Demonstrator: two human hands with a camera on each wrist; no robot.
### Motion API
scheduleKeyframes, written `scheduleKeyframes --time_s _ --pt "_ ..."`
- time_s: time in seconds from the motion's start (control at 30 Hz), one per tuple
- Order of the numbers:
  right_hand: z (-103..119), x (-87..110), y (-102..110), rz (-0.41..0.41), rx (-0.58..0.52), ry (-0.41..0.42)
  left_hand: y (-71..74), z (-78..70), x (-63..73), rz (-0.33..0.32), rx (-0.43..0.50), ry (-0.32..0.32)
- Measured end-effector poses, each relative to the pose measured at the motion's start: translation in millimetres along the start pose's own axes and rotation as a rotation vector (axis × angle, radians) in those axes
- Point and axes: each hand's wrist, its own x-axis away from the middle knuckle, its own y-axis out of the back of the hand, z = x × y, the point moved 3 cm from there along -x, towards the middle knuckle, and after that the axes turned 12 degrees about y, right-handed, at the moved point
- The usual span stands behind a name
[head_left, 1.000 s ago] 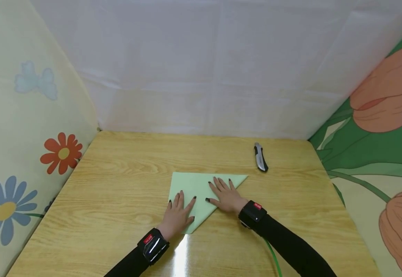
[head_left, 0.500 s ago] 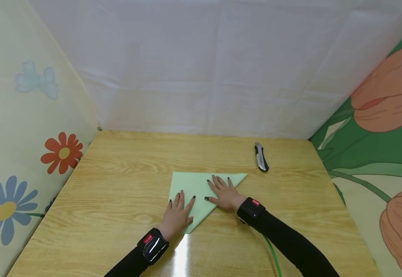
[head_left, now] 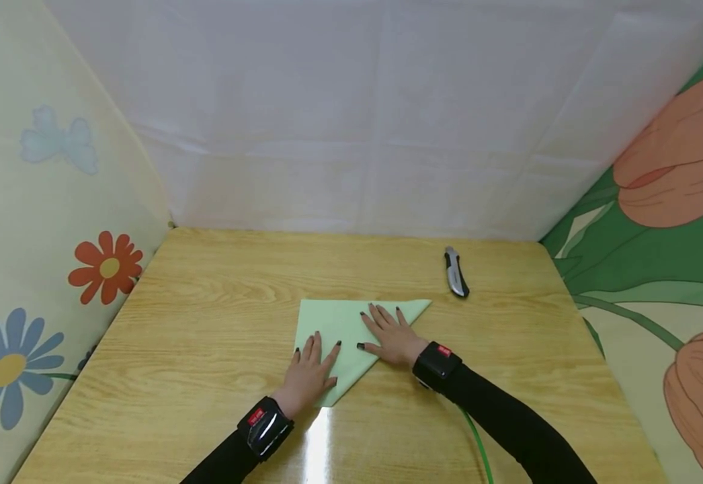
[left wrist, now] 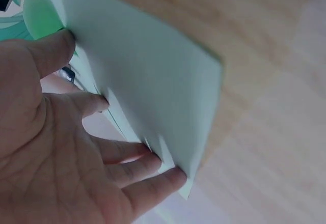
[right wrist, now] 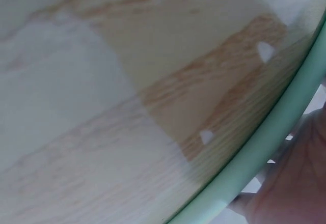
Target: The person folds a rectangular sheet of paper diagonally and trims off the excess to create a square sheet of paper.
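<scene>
A sheet of pale green paper [head_left: 333, 316], folded along a slanting edge at its lower right, lies on the wooden table. On its lower left part rests my left hand [head_left: 308, 378], fingers straight and spread. The right hand [head_left: 395, 341] lies flat across the slanting fold, fingers apart and pointing up the sheet. In the left wrist view, the fingertips of my left hand [left wrist: 66, 152] touch the paper [left wrist: 147, 76]. Seen from the right wrist, the rounded fold of the paper [right wrist: 244, 168] passes beside part of the right hand [right wrist: 295, 183].
A grey and black utility knife [head_left: 457, 274] lies behind and to the right of the paper. The wooden table [head_left: 218, 289] meets a white cloth [head_left: 327, 134] at the back. Patterned cloths stand at both sides. A green cable [head_left: 477, 444] hangs by the right forearm.
The right hand has slid slightly up and to the left on the paper. The paper's right tip has shifted slightly with it. My left hand stays in place.
</scene>
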Motion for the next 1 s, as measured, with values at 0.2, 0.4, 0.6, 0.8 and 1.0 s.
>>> scheduleKeyframes --time_s 0.2,0.4,0.6,0.8,1.0 --pt "0 -1.0 -1 -0.001 0.004 0.007 -0.2 3.1 -2.1 0.024 0.016 -0.018" --pt "-2 -3.2 -5 -0.011 0.010 0.012 -0.6 4.1 -3.0 0.042 0.029 -0.012" --pt "-3 -4.5 -5 -0.016 0.015 0.004 -1.5 4.2 -3.7 0.027 0.025 -0.018" --pt "-4 -5.1 -7 -0.020 0.013 0.002 0.9 5.0 -5.3 -0.001 0.012 -0.035" --pt "-6 -7.0 -9 -0.025 0.016 0.003 18.4 -1.4 -28.8 0.027 -0.042 -0.018"
